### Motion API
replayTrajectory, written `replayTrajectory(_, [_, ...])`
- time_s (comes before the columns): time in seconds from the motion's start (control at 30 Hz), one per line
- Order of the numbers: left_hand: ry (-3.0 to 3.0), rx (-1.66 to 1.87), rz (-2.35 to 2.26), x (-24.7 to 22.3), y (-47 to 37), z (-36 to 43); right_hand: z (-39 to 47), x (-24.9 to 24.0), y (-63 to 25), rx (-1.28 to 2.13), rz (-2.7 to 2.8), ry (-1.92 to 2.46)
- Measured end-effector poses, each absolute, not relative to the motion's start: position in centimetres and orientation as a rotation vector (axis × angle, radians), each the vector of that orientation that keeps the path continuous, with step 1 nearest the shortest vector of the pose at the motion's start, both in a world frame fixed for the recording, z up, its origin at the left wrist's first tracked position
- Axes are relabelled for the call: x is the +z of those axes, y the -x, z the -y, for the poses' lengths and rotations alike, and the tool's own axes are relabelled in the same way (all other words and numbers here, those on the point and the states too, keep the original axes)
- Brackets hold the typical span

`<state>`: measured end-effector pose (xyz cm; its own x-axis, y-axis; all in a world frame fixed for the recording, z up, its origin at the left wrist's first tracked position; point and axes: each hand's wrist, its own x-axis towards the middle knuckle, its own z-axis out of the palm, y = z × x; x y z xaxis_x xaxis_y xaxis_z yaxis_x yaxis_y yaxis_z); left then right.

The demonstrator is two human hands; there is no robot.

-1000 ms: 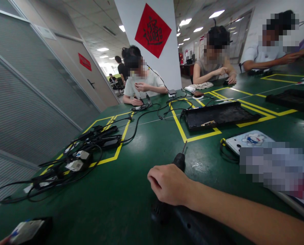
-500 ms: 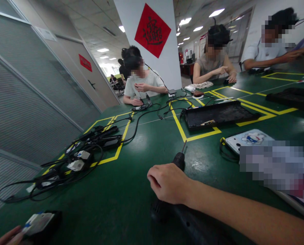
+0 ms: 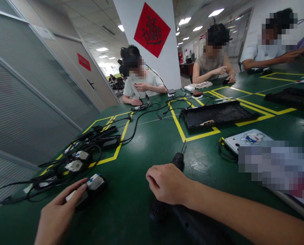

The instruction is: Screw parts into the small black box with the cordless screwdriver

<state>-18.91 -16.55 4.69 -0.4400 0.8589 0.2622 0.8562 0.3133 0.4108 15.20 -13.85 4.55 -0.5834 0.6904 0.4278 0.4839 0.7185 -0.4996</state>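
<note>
My left hand (image 3: 60, 206) is at the lower left, with its fingers closed over a small black block with white pieces and blue spots (image 3: 97, 183). Its exact kind is unclear. At the lower middle my right hand (image 3: 167, 183) wraps round a black power screwdriver (image 3: 179, 160), whose thin bit points away from me toward a yellow tape corner. The tool's dark body shows below my wrist, low on the green table (image 3: 121, 217). Just beyond my left hand lies a similar block with white pieces (image 3: 76, 163), among black cables.
Black cables and adapters (image 3: 101, 139) lie tangled at the left. A shallow black tray (image 3: 221, 114) sits beyond the screwdriver. To the right are a phone in a cartoon case (image 3: 246, 139) and another black tray (image 3: 292, 98). Several people sit across the table, one (image 3: 141, 78) handling a cable.
My left hand has come in from the lower left edge, carrying the black and white block up and to the right. My right hand stays on the screwdriver.
</note>
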Motion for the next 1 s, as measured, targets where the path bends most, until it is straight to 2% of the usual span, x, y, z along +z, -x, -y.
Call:
replayTrajectory(0.23, [-1.637, 0.953, -2.185, 4.3, 13.7, 13.9, 14.0, 4.8, -15.4, 0.461, 2.316, 0.883])
replayTrajectory(0.4, [-1.988, 1.096, -1.935, 2.8, 10.6, 13.0, 14.0, 4.7, -15.3, 0.448, 2.318, 0.899])
replayTrajectory(0.57, [-2.330, 1.020, -1.624, 1.9, 8.2, 11.3, 13.9, 4.6, -15.1, 0.429, 2.313, 0.916])
replayTrajectory(1.0, [-2.393, 0.877, -1.389, 3.2, 6.0, 6.9, 14.0, 4.8, -15.2, 0.436, 2.305, 0.926])
